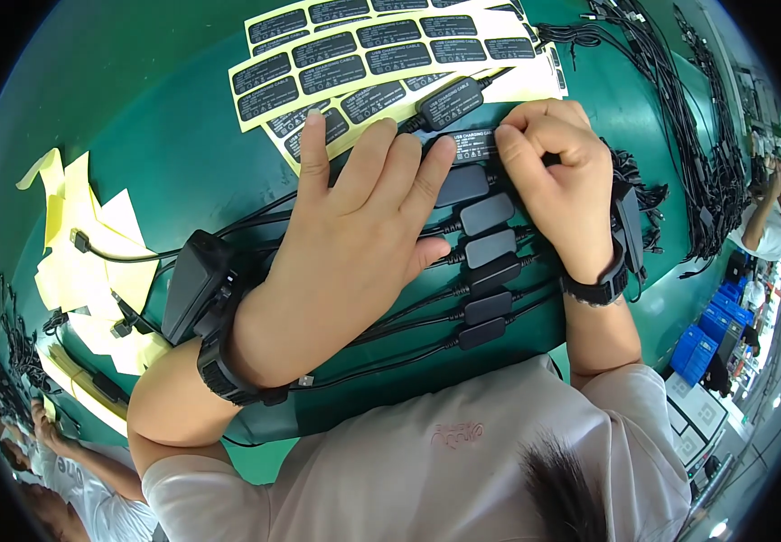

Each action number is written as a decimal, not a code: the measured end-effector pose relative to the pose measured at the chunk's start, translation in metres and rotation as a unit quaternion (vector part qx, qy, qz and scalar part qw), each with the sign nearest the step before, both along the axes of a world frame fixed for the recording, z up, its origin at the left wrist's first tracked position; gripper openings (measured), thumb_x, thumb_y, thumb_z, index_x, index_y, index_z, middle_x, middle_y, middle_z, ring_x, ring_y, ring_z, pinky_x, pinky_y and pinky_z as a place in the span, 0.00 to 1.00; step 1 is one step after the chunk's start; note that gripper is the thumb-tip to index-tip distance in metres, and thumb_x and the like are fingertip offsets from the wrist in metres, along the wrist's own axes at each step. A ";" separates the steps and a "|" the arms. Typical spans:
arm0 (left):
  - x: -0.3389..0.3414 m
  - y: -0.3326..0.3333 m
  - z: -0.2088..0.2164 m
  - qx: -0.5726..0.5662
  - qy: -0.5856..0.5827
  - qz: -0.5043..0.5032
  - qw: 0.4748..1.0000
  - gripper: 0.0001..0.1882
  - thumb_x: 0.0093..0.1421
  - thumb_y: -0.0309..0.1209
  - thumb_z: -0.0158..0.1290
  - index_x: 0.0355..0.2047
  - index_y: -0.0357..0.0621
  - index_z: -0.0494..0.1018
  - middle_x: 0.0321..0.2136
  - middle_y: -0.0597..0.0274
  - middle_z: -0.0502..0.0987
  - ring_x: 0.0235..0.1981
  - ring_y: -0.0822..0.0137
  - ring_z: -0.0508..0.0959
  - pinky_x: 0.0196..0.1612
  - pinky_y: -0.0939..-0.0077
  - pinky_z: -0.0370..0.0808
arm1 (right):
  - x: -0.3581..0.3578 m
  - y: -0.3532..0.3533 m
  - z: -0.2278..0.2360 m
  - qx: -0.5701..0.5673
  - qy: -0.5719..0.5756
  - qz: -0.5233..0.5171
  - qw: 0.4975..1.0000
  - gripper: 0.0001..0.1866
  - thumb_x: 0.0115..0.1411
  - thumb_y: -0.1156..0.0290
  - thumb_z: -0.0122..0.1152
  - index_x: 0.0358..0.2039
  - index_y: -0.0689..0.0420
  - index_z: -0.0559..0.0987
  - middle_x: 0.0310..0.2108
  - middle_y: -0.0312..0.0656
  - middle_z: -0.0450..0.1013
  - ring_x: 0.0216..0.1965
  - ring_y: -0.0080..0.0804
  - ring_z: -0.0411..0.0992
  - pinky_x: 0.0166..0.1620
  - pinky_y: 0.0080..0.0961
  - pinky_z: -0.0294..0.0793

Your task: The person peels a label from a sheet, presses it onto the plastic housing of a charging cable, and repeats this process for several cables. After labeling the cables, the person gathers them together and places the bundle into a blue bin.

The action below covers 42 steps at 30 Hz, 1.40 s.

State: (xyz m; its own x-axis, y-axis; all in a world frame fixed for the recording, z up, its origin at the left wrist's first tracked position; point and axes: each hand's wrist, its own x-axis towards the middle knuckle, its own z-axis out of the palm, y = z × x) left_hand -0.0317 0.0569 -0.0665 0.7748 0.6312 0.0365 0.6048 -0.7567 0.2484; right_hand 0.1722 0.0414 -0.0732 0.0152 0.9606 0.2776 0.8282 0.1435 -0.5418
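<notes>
My left hand [345, 212] is spread flat, palm down, over the black cables, its index fingertip near the left end of a black printed label [472, 143]. At that label's right end, my right hand [560, 167] pinches with thumb and index finger. The label lies over or just above a cable's box; I cannot tell if it is stuck down. Beyond it rests a charging cable box [453, 101] that bears a label. Closer to me, several plain black cable boxes [488, 214] lie in a row, their cords running left and right.
Yellow sheets of black labels [381, 50] overlap at the back of the green table [191, 117]. Peeled yellow backing paper [79, 226] is heaped at left. Bundled black cables [679, 135] line the right side. Other people [92, 479] sit at lower left and far right, near blue bins [697, 348].
</notes>
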 end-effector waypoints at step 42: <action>-0.004 0.006 0.015 -0.006 -0.102 0.006 0.995 0.31 0.51 0.36 0.57 0.54 0.37 0.63 0.45 0.54 0.65 0.51 0.53 0.62 0.56 0.48 0.58 | 0.015 -0.001 0.027 0.023 -0.039 0.068 0.997 0.16 0.47 0.76 0.63 0.40 0.58 0.77 0.37 0.41 0.71 0.43 0.42 0.66 0.48 0.30 0.66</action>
